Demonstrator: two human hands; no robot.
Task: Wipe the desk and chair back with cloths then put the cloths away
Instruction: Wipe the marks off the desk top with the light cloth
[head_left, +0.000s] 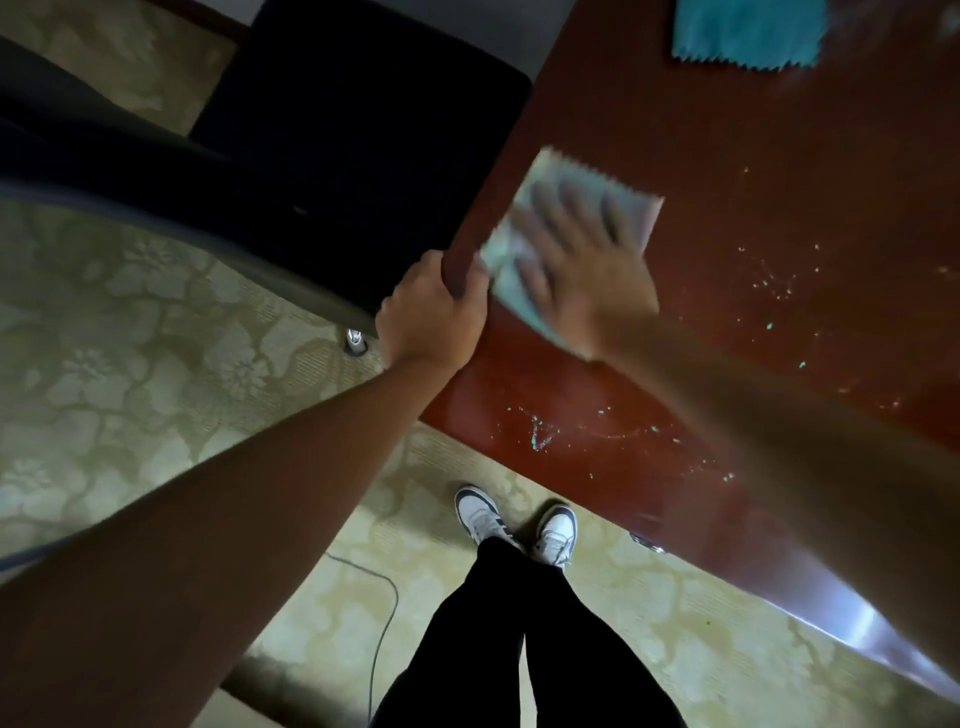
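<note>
Two cloths in view, but first the bigger things, largest to smallest. Patterned pale carpet (130, 332) across the whole lower left, from 6 to 10 o'clock. Red-brown desk (753, 291) over the right half, from 1 to 5 o'clock, with many small light crumbs and specks (540, 434) scattered on the top. Dark chair (358, 156) at 11 o'clock, pushed close against the left edge of the desk. Black trousers (519, 649) at 6 o'clock, and just above them two white shoes with dark stripes (514, 525) standing on the carpet beside the near desk edge. Thin grey cable (382, 623) on the carpet at 7 o'clock. Left hand (431, 312) near the centre, fingers curled round the left desk edge and grasping it. Right hand (587, 260) just beside it, toward 3 o'clock, blurred, flat with fingers spread and released, pressing on a pale greenish cloth (524, 249). Same pale cloth spread flat on the desk top, close to the left edge, zigzag border visible at its far side. Teal cloth (748, 31) at 1 o'clock, flat on the far part of the desk, well apart from both hands, partly cut by the picture border.
</note>
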